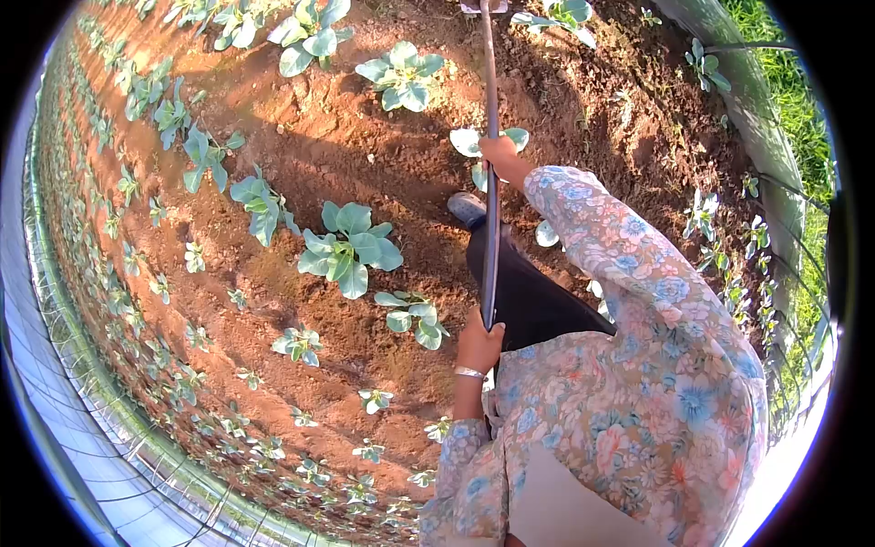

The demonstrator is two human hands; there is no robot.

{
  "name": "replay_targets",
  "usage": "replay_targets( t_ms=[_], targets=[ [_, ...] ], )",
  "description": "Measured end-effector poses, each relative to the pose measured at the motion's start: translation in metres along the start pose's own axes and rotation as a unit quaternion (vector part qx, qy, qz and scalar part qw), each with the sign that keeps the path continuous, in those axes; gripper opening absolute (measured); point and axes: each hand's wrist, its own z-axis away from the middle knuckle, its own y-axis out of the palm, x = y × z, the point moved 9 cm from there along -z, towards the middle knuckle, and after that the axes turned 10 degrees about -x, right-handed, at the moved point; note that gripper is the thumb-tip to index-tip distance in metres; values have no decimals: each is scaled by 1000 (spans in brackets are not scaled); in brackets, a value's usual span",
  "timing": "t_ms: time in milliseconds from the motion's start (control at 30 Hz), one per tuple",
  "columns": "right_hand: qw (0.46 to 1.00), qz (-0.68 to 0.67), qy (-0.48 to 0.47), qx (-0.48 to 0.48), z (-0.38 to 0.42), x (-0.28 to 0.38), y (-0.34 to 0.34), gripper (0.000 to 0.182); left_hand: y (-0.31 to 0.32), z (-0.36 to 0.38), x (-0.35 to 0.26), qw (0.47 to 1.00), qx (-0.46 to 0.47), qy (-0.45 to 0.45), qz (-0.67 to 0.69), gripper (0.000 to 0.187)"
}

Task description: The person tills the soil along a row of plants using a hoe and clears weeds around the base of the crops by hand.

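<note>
My right hand is closed round the middle of a long wooden handle, with its arm reaching up from the right in a floral sleeve. Lower down, my left hand, with a silver bracelet at the wrist, grips the handle's near end. The handle runs almost straight up the view to a tool head at the top edge, only partly visible. Leafy green plants grow in reddish soil left of the handle. A small plant lies just beside my right hand, partly hidden.
My shoe and dark trouser leg are close to the handle. More rows of seedlings stretch left and down. Pale sheeting curves along the left, and grass grows beyond a translucent sheet at the right.
</note>
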Motion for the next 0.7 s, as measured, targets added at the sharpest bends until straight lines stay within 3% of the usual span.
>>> replay_targets(
  t_ms=[33,100,133,200,233,300,367,400,433,467,567,700],
  targets=[
    [998,66,-15,-9,-6,15,-4,32,5,-16,1,1000,-19,13,-5,36],
    [969,226,-73,68,-49,-19,40,34,-10,-19,-12,999,34,-11,21,36],
    [979,183,92,0,-27,-47,35,33,-21,-16,-13,997,58,-27,35,37],
    [933,333,-69,115,4,-81,80,17,-46,14,25,991,92,-83,-45,38],
    [931,331,-73,133,32,-83,82,15,-69,33,31,993,61,-79,-61,36],
    [979,92,172,58,96,-86,57,14,-101,61,26,992,24,-76,-96,33],
    [955,-68,288,26,139,-101,60,13,-125,82,29,986,5,-86,-143,32],
    [925,-241,273,104,143,-124,86,14,-141,100,34,981,-4,-121,-150,32],
    [934,-162,312,63,181,-96,67,15,-154,118,37,976,-12,-153,-155,32],
    [920,-222,305,108,203,-96,74,15,-165,132,41,969,-18,-187,-161,32],
    [882,-244,369,164,243,-117,97,16,-172,143,41,975,-22,-171,-142,36],
    [862,-359,293,207,206,-71,120,15,-195,115,49,983,-37,-128,-129,44]
  ],
)
